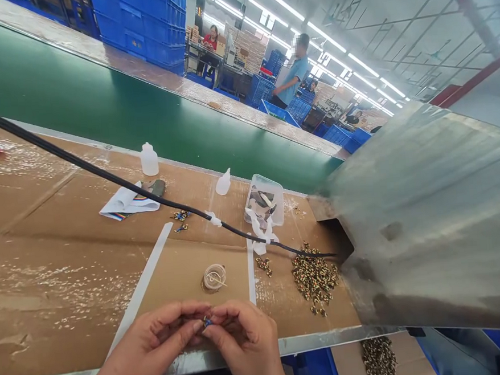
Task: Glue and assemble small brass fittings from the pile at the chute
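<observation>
At the front edge of the cardboard-covered table, my left hand (pixel 162 342) and my right hand (pixel 243 336) meet fingertip to fingertip. Between their thumbs and forefingers they pinch a small blue and dark piece (pixel 207 322), partly hidden by the fingers. Just beyond them stands a small round clear container (pixel 214 277) with a thin light stick in it. Right of it is a large pile of small black and yellow pieces (pixel 315 277), with a few more pieces (pixel 263 265) beside it. Farther back are several small blue and yellow pieces (pixel 180 215).
A black cable (pixel 116 179) crosses above the table. Behind are a white bottle (pixel 149 160), a smaller bottle (pixel 223 182), a folded cloth (pixel 126 202) and a clear plastic box (pixel 264 201). A green conveyor belt (pixel 163 119) runs beyond; a metal housing (pixel 427 221) stands right. People are in the background.
</observation>
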A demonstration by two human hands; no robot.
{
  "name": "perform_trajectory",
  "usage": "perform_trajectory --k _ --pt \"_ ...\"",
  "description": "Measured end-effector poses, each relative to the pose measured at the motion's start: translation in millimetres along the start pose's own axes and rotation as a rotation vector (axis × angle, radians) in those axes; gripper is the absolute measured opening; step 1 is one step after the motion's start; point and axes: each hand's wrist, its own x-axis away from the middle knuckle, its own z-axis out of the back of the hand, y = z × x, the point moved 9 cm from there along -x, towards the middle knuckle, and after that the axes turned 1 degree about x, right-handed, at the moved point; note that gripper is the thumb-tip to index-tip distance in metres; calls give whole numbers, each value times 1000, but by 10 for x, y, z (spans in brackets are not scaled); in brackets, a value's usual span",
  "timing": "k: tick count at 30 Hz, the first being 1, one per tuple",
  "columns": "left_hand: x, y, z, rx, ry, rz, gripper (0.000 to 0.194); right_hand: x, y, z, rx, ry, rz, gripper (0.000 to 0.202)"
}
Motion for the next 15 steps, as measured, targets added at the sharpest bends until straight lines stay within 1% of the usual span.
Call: perform_trajectory --k 1,3,6,8,10,12,13,15 --pt "3 33 3 -39 -2 -27 23 2 15 -8 -12 -2 -14 13" --pt "21 165 0 -178 5 -128 19 1 48 -17 -37 4 -61 8" --pt "76 412 -12 -416 72 -296 17 -10 85 -18 -64 32 -139 6" --pt "112 535 -19 -500 118 -378 18 -16 83 -23 -84 47 -159 6" --pt "132 587 -14 -534 142 -425 19 -20 59 -37 -106 37 -142 3" --pt "119 544 27 -541 157 -404 16 -17 23 -27 -94 30 -100 3" --pt "101 487 63 -528 166 -362 14 -15 5 5 -62 47 -74 4" --pt "60 335 150 -451 185 -238 12 -11 -20 130 41 135 -32 5"
